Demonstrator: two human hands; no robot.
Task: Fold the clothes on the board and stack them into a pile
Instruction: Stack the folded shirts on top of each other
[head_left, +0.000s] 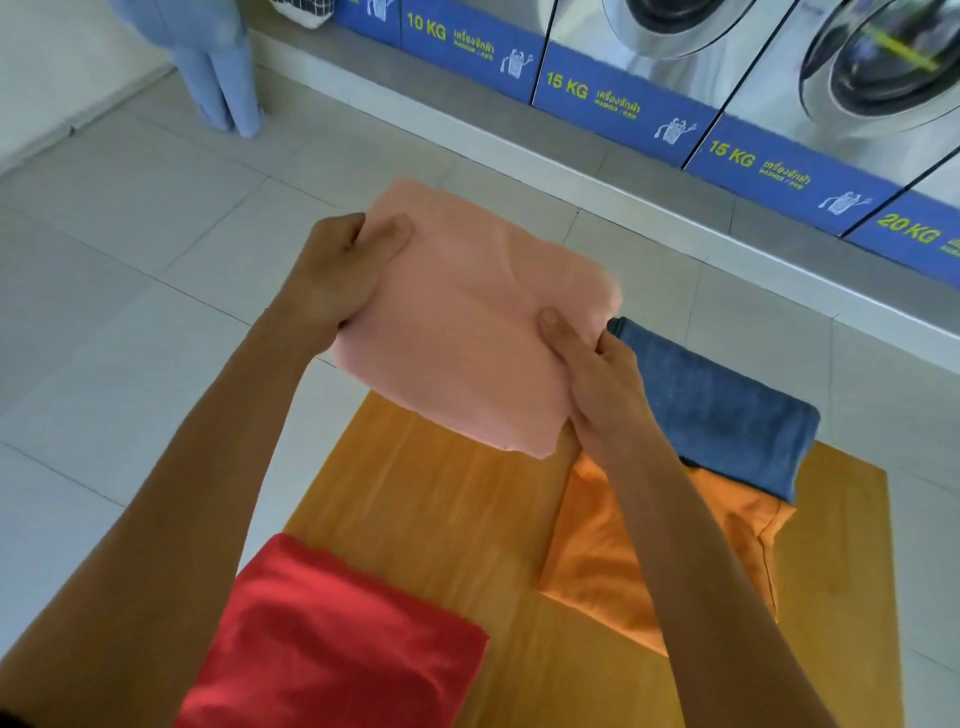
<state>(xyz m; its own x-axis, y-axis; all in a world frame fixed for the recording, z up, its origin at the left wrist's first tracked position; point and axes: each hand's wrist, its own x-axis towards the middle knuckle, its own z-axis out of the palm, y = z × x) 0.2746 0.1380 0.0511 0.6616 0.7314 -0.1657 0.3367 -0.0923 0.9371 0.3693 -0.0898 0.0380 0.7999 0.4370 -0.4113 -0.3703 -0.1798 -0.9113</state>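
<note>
A folded pink garment (467, 322) is held in the air above the far end of the wooden board (441, 509). My left hand (343, 275) grips its left edge, thumb on top. My right hand (597, 374) grips its near right corner, thumb on top. On the board's right side lies a folded orange garment (649, 551), with a folded blue garment (727, 410) stacked on its far part. A folded red garment (332, 644) lies at the board's near left.
The board stands on a pale tiled floor (130, 291). A row of washing machines (857, 78) with blue weight labels runs along the back right. A person's legs in light blue trousers (218, 67) stand at the far left.
</note>
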